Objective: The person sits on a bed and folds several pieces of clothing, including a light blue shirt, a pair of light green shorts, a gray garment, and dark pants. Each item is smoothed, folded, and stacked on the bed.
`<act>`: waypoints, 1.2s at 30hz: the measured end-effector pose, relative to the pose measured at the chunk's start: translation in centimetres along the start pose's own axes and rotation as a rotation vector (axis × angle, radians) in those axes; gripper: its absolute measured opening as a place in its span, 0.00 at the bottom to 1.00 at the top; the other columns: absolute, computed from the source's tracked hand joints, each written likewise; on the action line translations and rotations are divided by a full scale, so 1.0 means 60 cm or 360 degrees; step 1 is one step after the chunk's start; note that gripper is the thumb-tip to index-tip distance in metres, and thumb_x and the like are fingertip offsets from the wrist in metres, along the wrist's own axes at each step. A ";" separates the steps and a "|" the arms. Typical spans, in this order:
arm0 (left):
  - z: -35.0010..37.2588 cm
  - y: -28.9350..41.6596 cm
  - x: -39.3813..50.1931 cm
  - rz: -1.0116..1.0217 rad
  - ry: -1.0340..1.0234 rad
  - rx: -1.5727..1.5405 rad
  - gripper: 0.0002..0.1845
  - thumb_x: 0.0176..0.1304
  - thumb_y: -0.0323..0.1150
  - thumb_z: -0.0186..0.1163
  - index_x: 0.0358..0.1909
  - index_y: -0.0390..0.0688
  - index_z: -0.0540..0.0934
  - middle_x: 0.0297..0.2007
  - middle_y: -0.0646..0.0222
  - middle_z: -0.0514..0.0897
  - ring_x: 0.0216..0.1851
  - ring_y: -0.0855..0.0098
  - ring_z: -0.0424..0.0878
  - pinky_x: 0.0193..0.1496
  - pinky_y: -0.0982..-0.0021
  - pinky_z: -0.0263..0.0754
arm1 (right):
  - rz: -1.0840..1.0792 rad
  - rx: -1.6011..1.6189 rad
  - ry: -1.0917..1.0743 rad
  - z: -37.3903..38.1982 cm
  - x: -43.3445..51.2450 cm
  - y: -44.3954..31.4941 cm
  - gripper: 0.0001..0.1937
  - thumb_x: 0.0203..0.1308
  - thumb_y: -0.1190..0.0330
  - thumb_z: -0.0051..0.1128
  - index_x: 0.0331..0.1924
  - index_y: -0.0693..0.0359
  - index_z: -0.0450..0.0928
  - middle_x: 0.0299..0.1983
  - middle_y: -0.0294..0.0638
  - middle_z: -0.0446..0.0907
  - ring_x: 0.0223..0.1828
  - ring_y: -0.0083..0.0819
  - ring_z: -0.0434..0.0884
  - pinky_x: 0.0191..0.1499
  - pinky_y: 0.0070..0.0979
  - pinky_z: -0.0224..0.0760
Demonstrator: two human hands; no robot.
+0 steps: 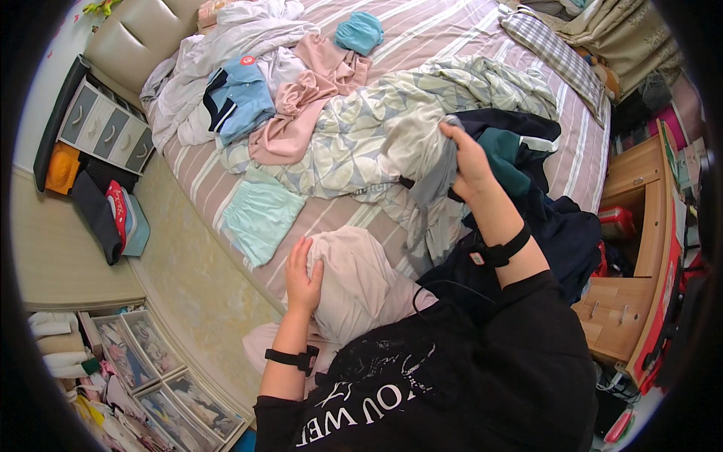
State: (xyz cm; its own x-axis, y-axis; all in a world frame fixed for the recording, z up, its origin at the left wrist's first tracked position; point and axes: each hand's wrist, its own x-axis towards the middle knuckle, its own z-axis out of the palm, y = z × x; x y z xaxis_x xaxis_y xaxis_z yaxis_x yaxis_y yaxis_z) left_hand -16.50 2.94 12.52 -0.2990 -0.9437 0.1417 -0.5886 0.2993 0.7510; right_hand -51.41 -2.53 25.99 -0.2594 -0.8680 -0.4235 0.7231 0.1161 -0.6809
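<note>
Raised over the bed, my right hand (472, 164) grips a bunched white and grey garment (415, 147), whose grey part hangs below the fingers. My left hand (302, 279) rests flat against pale pink fabric (356, 277), which appears to cover my bent knee. Just beyond that hand lies a pair of mint green shorts (264, 214) with a gathered waistband. A patterned quilt (361, 124) is crumpled behind the held garment. Dark navy and green clothes (500, 152) are heaped beside my right hand and partly hidden by the arm.
On the striped bed (195, 181) are a folded light blue shirt (243, 101), pink trousers (294, 118) and a rolled teal cloth (360, 33). Clear-fronted drawers (152, 350) stand at lower left. A wooden cabinet (632, 226) is on the right, near a checked pillow (553, 62).
</note>
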 end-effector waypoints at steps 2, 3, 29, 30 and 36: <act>0.001 -0.002 0.000 0.0010 -0.0009 0.0044 0.25 0.64 0.41 0.54 0.61 0.41 0.70 0.62 0.55 0.68 0.62 0.53 0.66 0.65 0.59 0.57 | -0.0063 0.0112 -0.0174 0.006 -0.016 -0.024 0.15 0.67 0.63 0.45 0.46 0.67 0.76 0.40 0.44 0.83 0.38 0.36 0.84 0.43 0.33 0.79; 0.001 -0.003 0.001 0.0018 -0.0006 0.0050 0.25 0.64 0.41 0.54 0.61 0.41 0.70 0.62 0.55 0.69 0.62 0.53 0.66 0.65 0.59 0.57 | -0.0117 0.0158 -0.0256 0.007 -0.023 -0.035 0.16 0.67 0.63 0.45 0.47 0.67 0.76 0.41 0.44 0.83 0.39 0.36 0.84 0.44 0.33 0.78; -0.063 0.057 0.052 0.0127 0.0038 0.0076 0.27 0.59 0.38 0.62 0.59 0.39 0.71 0.60 0.57 0.72 0.60 0.55 0.69 0.61 0.60 0.63 | -0.1122 -0.2883 -0.0977 -0.017 0.095 0.081 0.06 0.51 0.71 0.60 0.33 0.61 0.76 0.37 0.44 0.75 0.45 0.45 0.75 0.46 0.37 0.71; -0.079 0.070 0.067 0.0156 0.0056 0.0032 0.27 0.58 0.38 0.62 0.59 0.40 0.70 0.59 0.57 0.72 0.59 0.56 0.70 0.60 0.61 0.64 | -0.1305 -0.2659 -0.1120 0.022 0.082 0.067 0.06 0.52 0.72 0.60 0.33 0.62 0.76 0.37 0.44 0.74 0.44 0.45 0.75 0.46 0.38 0.70; -0.116 0.170 0.168 -0.0026 0.0044 -0.0746 0.19 0.63 0.37 0.58 0.54 0.41 0.74 0.49 0.61 0.77 0.53 0.66 0.74 0.55 0.67 0.68 | -0.1007 -0.1931 -0.1363 0.247 -0.022 0.006 0.06 0.61 0.72 0.54 0.37 0.65 0.73 0.26 0.41 0.72 0.26 0.26 0.70 0.32 0.24 0.65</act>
State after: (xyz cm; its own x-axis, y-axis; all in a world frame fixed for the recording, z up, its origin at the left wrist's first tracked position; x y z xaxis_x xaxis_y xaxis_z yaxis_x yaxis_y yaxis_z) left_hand -20.29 -4.49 26.09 -0.2684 -0.9531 0.1399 -0.1883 0.1943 0.9627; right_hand -41.30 -8.51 35.18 0.4122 -0.8754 0.2527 -0.3702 -0.4144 -0.8314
